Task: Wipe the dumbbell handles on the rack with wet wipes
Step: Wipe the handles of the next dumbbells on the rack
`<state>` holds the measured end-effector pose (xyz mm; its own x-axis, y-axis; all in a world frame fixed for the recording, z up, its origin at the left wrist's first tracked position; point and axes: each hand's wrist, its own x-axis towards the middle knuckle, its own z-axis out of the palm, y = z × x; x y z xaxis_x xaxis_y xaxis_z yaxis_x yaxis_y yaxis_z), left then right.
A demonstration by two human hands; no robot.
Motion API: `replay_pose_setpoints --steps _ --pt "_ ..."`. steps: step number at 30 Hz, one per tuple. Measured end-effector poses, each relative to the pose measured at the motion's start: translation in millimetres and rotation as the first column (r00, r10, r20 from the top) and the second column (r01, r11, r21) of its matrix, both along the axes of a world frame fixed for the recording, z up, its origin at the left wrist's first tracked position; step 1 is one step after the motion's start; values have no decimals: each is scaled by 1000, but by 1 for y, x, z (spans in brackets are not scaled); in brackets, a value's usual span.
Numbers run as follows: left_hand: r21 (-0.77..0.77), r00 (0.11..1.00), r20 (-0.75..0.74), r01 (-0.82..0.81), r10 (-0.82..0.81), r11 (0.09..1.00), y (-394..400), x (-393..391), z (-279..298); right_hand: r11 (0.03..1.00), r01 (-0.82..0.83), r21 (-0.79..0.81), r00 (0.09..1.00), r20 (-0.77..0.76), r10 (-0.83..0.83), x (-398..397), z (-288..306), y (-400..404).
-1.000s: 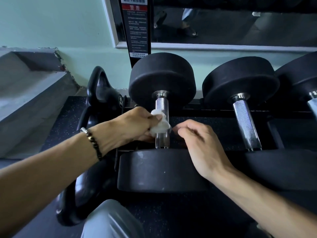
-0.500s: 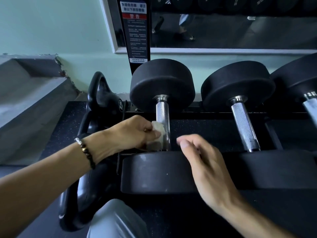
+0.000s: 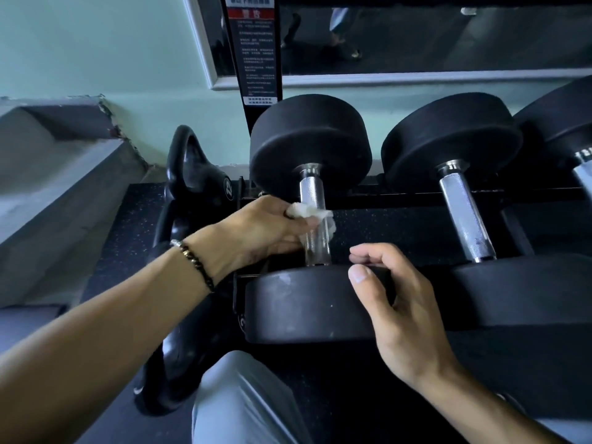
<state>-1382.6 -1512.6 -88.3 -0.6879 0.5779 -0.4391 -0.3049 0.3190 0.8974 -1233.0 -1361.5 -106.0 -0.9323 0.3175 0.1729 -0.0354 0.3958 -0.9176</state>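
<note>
At frame centre, my left hand (image 3: pixel 256 229) pinches a crumpled white wet wipe (image 3: pixel 307 212) against the knurled chrome dumbbell handle (image 3: pixel 313 203); my right hand (image 3: pixel 394 302), fingers loosely curled, rests on the near black rubber dumbbell head (image 3: pixel 304 306).

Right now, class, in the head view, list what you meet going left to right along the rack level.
Grey concrete ledge → black kettlebell → left hand gripping the wet wipe → first dumbbell handle → second dumbbell handle → third dumbbell handle at the frame edge.

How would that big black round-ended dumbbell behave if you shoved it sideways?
The black round-ended dumbbell probably resists: its thick ends look heavy. Freed, round ends might roll, though the black rack seems to cradle it. The knurled steel handle likely grips well.
</note>
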Motion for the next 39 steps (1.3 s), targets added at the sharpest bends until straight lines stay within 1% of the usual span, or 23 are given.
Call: replay_pose_setpoints --steps 1,3,5,7,10,12,13,14,15,17,19,20,21,23,25,26,28,30,31,32,36,37,39 --pt "-15 1000 2 -4 4 1000 -3 0 -1 1000 0 0 1000 -1 0 0 0 -1" --pt "-131 990 -39 127 -133 983 -10 6 -2 1000 3 0 1000 -7 -3 0 -1 0" --pt "-185 972 -35 221 -231 958 -13 11 -2 1000 1 5 1000 -5 -1 -2 -1 1" --pt "-110 977 -1 210 -212 971 -14 12 -3 1000 -4 -1 1000 -7 4 -1 -2 2" --pt "113 968 186 149 -168 982 -15 7 4 1000 -1 -5 1000 -5 1 -1 -2 3" --pt "167 943 306 81 -129 983 -15 6 3 1000 -2 -7 1000 -10 2 -1 -2 2" --pt "159 946 315 24 -74 987 -13 7 1 1000 -2 -7 1000 -17 2 -1 -3 2" --pt "132 961 274 2 -38 991 -12 7 -3 1000 0 -6 1000 -23 0 -1 -3 1" --pt "90 978 205 25 -44 996 -11 8 -5 1000 2 -7 1000 -26 -2 -1 -2 1" --pt "14 986 96 133 -134 991 -10 13 -6 1000 5 -11 1000 -27 -5 -1 -3 1" --pt "-59 976 33 218 -216 974 -14 14 -9 1000 5 -6 999 -39 -5 -1 -3 2" --pt "-84 978 9 210 -210 974 -15 14 -8 1000 6 -1 999 -46 -6 -1 -3 1" --pt "-105 986 -27 162 -166 981 -13 13 -6 1000 7 3 998 -56 -7 -1 -3 1" --pt "-75 995 -92 -30 23 997 -6 5 -4 1000 12 17 997 -71 -11 -1 -4 2" --pt "34 973 -61 -220 222 975 4 -4 -1 1000 8 27 998 -66 -6 -1 -5 1" --pt "45 967 -55 -245 248 968 7 -7 -2 1000 7 29 997 -72 -5 -1 -5 2" --pt "-62 987 -61 -154 150 986 6 4 -1 999 8 32 997 -83 -5 -1 -5 2" --pt "-176 999 -30 12 -17 984 1 20 1 999 3 39 995 -96 0 -1 -5 2" --pt "-183 998 -9 52 -55 982 -1 23 1 999 1 38 995 -102 3 -2 -5 2" --pt "-165 999 -1 41 -42 985 -1 23 2 999 -3 37 995 -104 7 -1 -6 2" --pt "-104 992 -76 -106 99 989 14 9 6 999 -5 36 994 -105 9 -1 -5 2" --pt "-41 993 -55 -107 105 993 13 8 4 999 -7 35 994 -105 11 -1 -5 2" --pt "100 996 62 -67 61 993 2 8 2 999 -11 32 995 -99 15 -1 -5 2"
